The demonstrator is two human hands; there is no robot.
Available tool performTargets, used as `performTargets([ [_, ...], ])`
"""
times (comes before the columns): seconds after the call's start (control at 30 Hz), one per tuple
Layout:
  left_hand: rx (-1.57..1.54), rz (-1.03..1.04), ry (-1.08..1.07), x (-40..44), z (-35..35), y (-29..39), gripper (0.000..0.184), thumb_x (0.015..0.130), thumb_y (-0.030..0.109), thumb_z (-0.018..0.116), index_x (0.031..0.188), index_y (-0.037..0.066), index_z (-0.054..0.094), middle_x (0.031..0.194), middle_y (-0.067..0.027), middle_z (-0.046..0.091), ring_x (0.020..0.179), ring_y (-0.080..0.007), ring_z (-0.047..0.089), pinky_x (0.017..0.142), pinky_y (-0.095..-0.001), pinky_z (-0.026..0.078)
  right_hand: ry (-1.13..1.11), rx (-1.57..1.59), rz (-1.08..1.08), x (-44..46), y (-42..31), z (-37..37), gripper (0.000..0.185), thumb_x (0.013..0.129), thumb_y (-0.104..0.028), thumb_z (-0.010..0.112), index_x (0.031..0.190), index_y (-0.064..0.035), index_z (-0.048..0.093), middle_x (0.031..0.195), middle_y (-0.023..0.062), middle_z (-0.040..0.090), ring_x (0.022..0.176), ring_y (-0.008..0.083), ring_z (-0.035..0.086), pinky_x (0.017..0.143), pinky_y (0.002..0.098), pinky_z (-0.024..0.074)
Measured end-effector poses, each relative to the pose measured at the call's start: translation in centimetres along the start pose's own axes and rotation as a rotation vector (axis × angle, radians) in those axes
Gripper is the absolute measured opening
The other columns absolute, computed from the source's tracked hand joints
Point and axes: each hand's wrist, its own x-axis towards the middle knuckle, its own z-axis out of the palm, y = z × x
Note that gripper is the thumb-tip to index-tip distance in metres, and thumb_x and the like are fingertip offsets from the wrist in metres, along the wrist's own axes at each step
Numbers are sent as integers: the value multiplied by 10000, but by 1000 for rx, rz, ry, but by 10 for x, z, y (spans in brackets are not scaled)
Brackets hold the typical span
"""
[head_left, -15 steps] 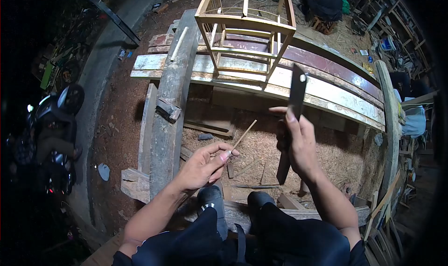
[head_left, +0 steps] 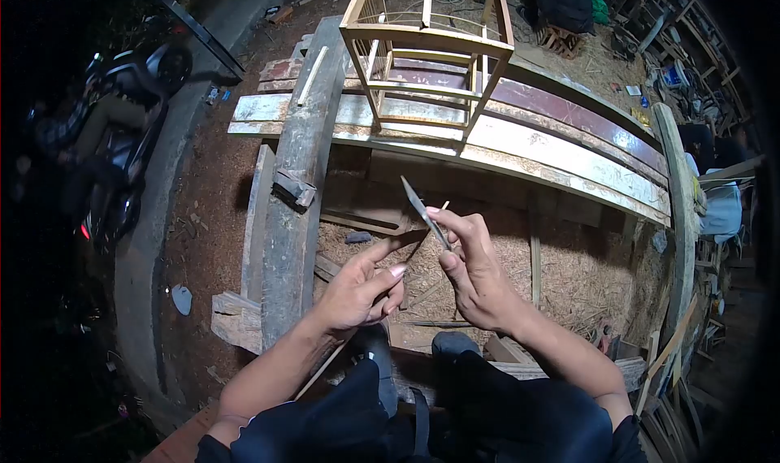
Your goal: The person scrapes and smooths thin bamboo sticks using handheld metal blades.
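My left hand point(head_left: 357, 294) is closed in a pinch on a thin wooden stick point(head_left: 322, 369). The stick runs slantwise from below my left wrist up to a tip near my right hand. My right hand point(head_left: 481, 272) is closed around a knife point(head_left: 414, 196), whose pointed blade angles up and to the left. Knife and stick cross close to my right fingers; whether the edge touches the wood I cannot tell. Most of the knife's handle is hidden by the hand.
Beyond my hands, a wooden cage-like frame point(head_left: 443, 36) stands on a bench of planks point(head_left: 561, 150). A thick beam point(head_left: 302, 146) at left carries a dark block point(head_left: 293, 190) and a pale strip point(head_left: 313, 75). Shavings point(head_left: 504, 260) cover the ground. A motorbike point(head_left: 134, 130) with riders is on the road.
My right hand has come down and left, turning the knife so its blade crosses the stick. The stick's lower length now shows below my left wrist. The motorbike has moved farther up the road.
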Motion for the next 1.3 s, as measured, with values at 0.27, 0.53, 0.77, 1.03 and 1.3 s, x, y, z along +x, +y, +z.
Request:
performTargets([
  [0.27, -75, -43, 180, 5, 3, -12, 332, 1023, 63, 497, 1346, -3, 533, 778, -118, 648, 455, -80, 472, 429, -201, 365, 10, -292, -163, -7, -2, 7, 597, 912, -120, 716, 1475, -201, 532, 1101, 192, 447, 909, 303, 556, 743, 392, 542],
  [0.53, -330, -13, 240, 12, 28, -3, 295, 960, 9, 591, 1252, -33, 579, 881, -95, 673, 499, -67, 492, 442, -198, 376, 66, -271, -227, -16, 1, 4, 464, 865, -154, 775, 1319, -176, 683, 1087, 140, 552, 717, 223, 598, 642, 366, 544],
  [0.77, -403, -145, 119, 12, 13, -21, 171, 998, 91, 602, 1146, 6, 592, 781, -66, 636, 488, -57, 485, 428, -197, 378, 161, -357, -224, -21, 17, -2, 485, 823, -132, 798, 1297, -163, 696, 1052, 152, 562, 703, 224, 610, 598, 360, 538],
  [1.03, -490, -198, -2, 14, 4, -40, 369, 1026, 146, 584, 1380, 54, 534, 746, -18, 600, 495, -44, 474, 446, -183, 390, 133, -301, -175, -25, 13, 6, 473, 846, -167, 796, 1306, -198, 694, 1068, 150, 552, 684, 221, 610, 579, 353, 532],
  [1.3, -509, -204, 25, 7, 8, -38, 270, 999, 111, 606, 1245, 7, 569, 757, -26, 616, 492, -37, 481, 432, -185, 385, 104, -312, -246, -24, 7, 7, 441, 845, -152, 780, 1279, -179, 709, 1043, 150, 578, 700, 234, 622, 571, 353, 544],
])
